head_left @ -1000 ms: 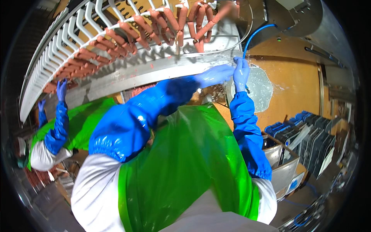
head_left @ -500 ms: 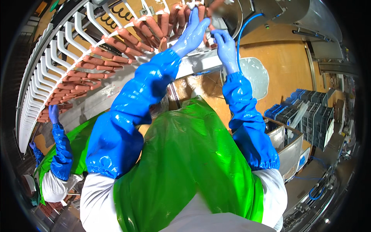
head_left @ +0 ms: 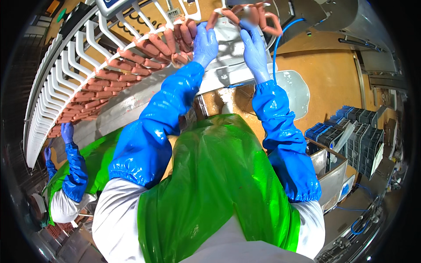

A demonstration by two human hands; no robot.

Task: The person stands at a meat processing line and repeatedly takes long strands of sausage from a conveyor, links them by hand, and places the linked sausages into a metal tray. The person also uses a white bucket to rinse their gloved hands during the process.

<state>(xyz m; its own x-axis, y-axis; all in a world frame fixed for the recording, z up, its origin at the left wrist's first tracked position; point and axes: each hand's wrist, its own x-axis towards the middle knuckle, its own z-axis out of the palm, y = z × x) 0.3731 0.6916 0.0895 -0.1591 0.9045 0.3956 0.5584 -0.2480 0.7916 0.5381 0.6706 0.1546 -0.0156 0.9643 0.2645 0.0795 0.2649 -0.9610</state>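
A string of linked sausages (head_left: pixel 229 16) stretches across the top, between and past my hands. My left hand (head_left: pixel 205 47), in a thin blue-violet glove, is closed at the end of a sausage beside the rack. My right hand (head_left: pixel 255 55), gloved alike, has its thumb and fingers up against the string; a blurred patch hides part of its fingertips. More sausages (head_left: pixel 160 44) hang in loops from the white hooks (head_left: pixel 87 35) of a curved rack, just left of my left hand.
A co-worker's gloved hand (head_left: pixel 67 133) touches the hanging sausages at the far left. Under the rack runs a metal surface (head_left: pixel 127 105). A blue hose (head_left: pixel 277 44), a pale tub (head_left: pixel 293 94) and stacked dark crates (head_left: pixel 362 140) are on the right.
My left hand has moved down and left, away from the hook it was at. My right hand has risen slightly, and more of the sausage string shows between and beyond my hands.
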